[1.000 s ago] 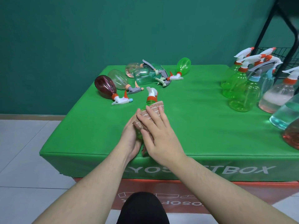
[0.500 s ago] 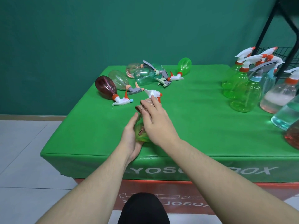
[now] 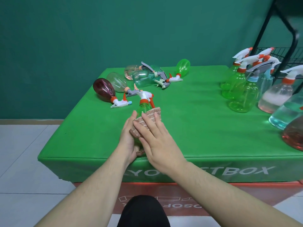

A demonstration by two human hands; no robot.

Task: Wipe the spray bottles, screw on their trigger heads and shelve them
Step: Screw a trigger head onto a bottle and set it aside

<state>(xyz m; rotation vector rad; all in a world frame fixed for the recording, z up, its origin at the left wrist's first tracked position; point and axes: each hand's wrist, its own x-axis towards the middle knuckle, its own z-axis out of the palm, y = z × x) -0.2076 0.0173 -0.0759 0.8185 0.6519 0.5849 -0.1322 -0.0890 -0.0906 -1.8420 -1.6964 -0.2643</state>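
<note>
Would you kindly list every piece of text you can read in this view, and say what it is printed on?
"YO...TBOX": white letters on the green cover's front edge; the right forearm hides the middle.
"OSOF": white, upside down, on the red panel below; its start is hidden.
Bottles: no labels readable.

Green-covered table [image 3: 188, 128], toppled spray bottles [image 3: 114, 86] far left, upright bottles [image 3: 242, 94] right.
</note>
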